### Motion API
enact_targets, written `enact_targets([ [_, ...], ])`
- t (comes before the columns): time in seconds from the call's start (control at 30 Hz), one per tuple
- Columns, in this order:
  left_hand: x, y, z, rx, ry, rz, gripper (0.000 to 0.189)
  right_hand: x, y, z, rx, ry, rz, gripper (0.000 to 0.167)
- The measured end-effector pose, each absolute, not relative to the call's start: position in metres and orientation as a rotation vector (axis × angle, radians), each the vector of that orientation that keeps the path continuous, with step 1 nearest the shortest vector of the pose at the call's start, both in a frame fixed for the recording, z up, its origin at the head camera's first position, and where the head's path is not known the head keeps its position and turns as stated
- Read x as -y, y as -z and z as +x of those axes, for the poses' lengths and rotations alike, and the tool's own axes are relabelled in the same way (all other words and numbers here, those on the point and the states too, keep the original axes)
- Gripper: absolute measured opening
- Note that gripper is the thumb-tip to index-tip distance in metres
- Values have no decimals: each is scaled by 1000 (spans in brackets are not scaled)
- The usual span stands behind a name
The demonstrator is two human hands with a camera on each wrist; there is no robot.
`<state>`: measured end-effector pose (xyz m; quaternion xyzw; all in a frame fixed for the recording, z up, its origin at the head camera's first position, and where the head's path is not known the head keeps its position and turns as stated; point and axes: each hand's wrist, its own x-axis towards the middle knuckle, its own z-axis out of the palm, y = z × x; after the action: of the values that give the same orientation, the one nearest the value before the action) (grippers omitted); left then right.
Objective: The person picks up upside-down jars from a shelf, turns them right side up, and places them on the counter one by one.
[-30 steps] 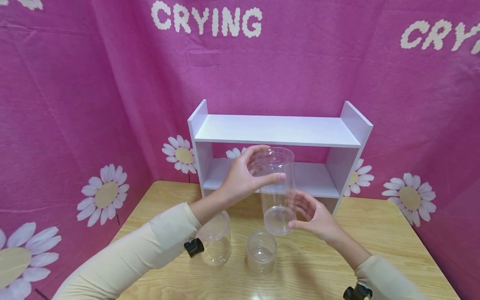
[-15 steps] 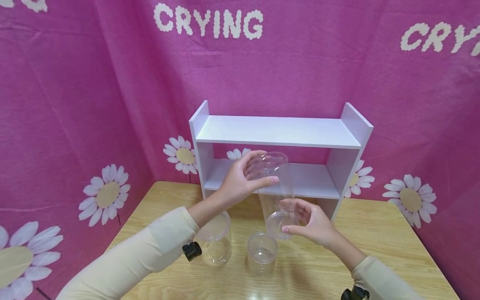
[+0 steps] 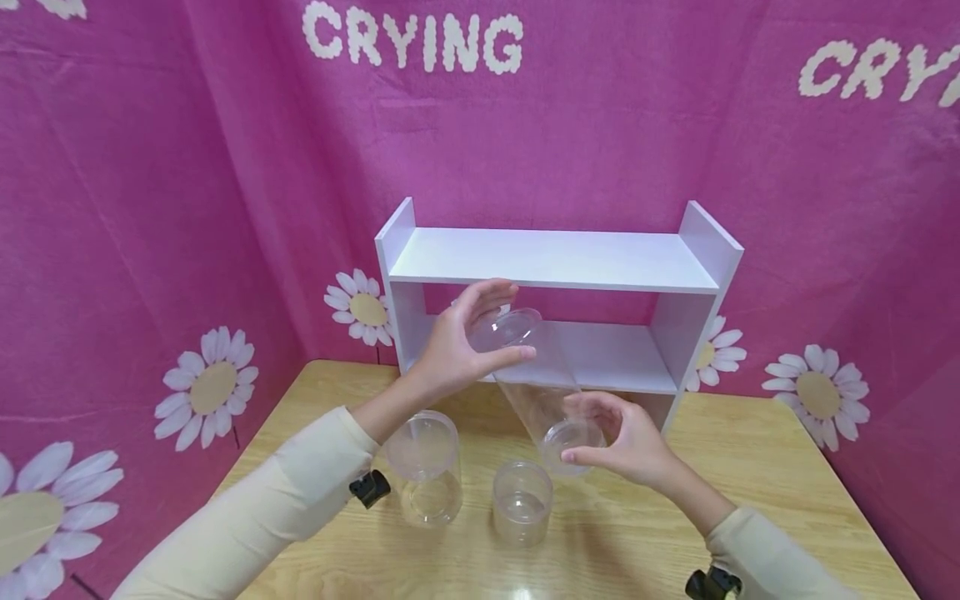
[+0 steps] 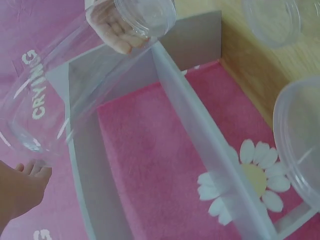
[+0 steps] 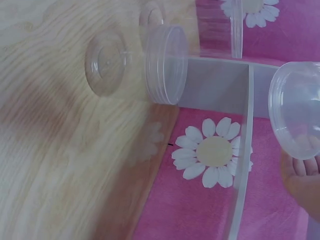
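A tall clear plastic jar [image 3: 536, 392] hangs tilted above the table, its upper end leaning left. My left hand [image 3: 465, 337] holds the upper end, thumb in front and fingers behind. At the lower end, which has a lid-like band [image 4: 150, 15], my right hand [image 3: 626, 437] grips between thumb and fingers. In the right wrist view a round clear end of the jar [image 5: 295, 112] shows beside the fingers. Just below it, a small clear jar [image 3: 522, 508] stands on the table. A wider clear jar [image 3: 427, 479] stands to its left, partly under my left forearm.
A white two-level shelf [image 3: 555, 258] stands at the back of the wooden table [image 3: 750, 475], close behind my hands. Pink cloth [image 3: 600, 125] with daisies and lettering surrounds the table on the back and sides.
The tall jar has tipped from nearly upright to a clear slant, its upper end going left with my left hand. My right hand has shifted slightly left and stays at the lower end.
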<state>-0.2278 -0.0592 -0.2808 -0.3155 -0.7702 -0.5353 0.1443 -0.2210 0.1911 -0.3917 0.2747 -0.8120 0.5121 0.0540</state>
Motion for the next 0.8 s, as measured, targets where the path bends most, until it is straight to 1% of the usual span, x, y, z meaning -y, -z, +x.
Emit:
enact_targets([
  [0.3, 67, 283, -219, 2378, 865, -1072, 92, -191, 389, -219, 2535, -1167, 744, 68],
  [0.53, 66, 290, -212, 2404, 240, -1181, 88, -192, 386, -220, 2486, -972, 763, 67],
  [0.8, 58, 310, -207, 2370, -264, -1168, 86, -190, 382, -221, 2409, -823, 791, 68],
])
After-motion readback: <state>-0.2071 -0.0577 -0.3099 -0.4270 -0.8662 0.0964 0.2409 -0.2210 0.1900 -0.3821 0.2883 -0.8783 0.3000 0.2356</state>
